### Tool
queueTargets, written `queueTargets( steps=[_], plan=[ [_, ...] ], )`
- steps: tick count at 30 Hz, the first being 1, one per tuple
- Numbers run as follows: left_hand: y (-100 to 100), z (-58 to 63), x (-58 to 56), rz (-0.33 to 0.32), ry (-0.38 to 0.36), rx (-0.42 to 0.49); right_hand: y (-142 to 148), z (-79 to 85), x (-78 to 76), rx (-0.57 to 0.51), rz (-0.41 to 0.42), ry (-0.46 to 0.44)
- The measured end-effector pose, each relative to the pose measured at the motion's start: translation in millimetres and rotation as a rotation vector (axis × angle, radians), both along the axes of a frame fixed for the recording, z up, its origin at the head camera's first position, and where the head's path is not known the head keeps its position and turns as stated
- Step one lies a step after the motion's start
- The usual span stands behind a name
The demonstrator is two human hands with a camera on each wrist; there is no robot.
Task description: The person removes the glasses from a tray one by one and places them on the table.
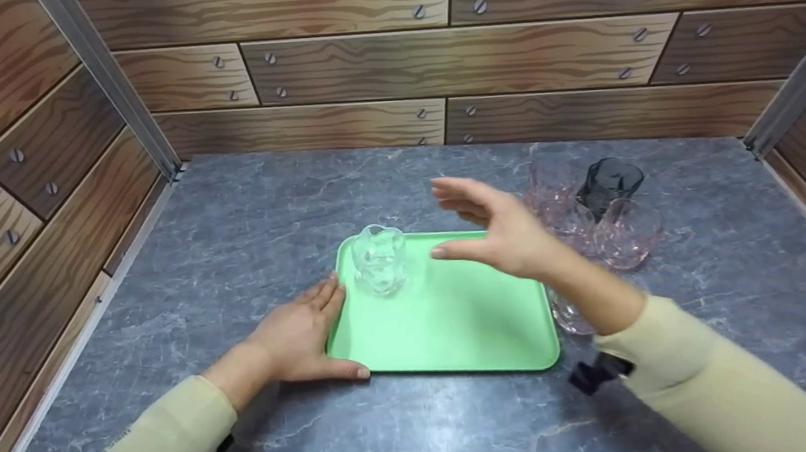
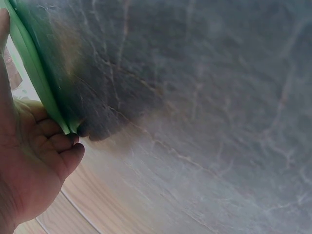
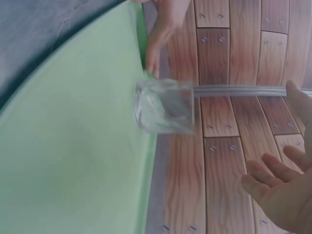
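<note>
A light green tray (image 1: 467, 335) lies on the grey marbled table. My left hand (image 1: 304, 332) rests against its near left corner, fingers along the left rim and thumb by the front edge; the left wrist view shows the fingertips at the green rim. One clear, wavy-sided glass (image 1: 380, 259) stands on the tray towards its back left, and also shows in the right wrist view. Above the tray's back right part, my right hand (image 1: 506, 229) is raised, holding nothing, with its thumb spread apart from the fingers.
Right of the tray stand a dark grey glass (image 1: 612, 179) and several pinkish glasses (image 1: 627, 235). Another clear glass (image 1: 571, 317) sits beside the tray's right edge, partly hidden by my right forearm. Wood-patterned walls (image 1: 392, 64) enclose the table's back and sides.
</note>
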State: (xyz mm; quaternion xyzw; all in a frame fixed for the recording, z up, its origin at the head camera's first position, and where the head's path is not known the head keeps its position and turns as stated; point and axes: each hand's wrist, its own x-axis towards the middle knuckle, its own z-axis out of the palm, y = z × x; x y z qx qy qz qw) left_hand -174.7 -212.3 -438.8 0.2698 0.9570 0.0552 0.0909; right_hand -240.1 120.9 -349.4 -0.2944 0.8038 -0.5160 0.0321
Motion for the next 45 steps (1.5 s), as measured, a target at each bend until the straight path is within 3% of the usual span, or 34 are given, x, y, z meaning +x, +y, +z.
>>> queueTargets(
  steps=[11,20,27,38,45],
  plan=[
    [-1,0.9,-0.2,0.005,0.011,0.006,-55,-31.7,-19.0,0.085,-0.016,-0.059],
    [0,1.3,-1.2,0.000,0.005,0.001,-76,-54.3,-29.3,0.166,-0.017,-0.131],
    [2,1.2,-1.2,-0.014,0.016,-0.011,-86,-65.4,-31.3,0.201,-0.035,-0.126],
    [-1,-0.2,-0.2,0.002,0.000,0.000,-87,-61.8,-23.9,0.176,-0.062,-0.172],
    [-1,1.0,-0.6,0.006,-0.013,-0.005,-74,-23.9,-7.3,0.139,-0.036,-0.128]
  ],
)
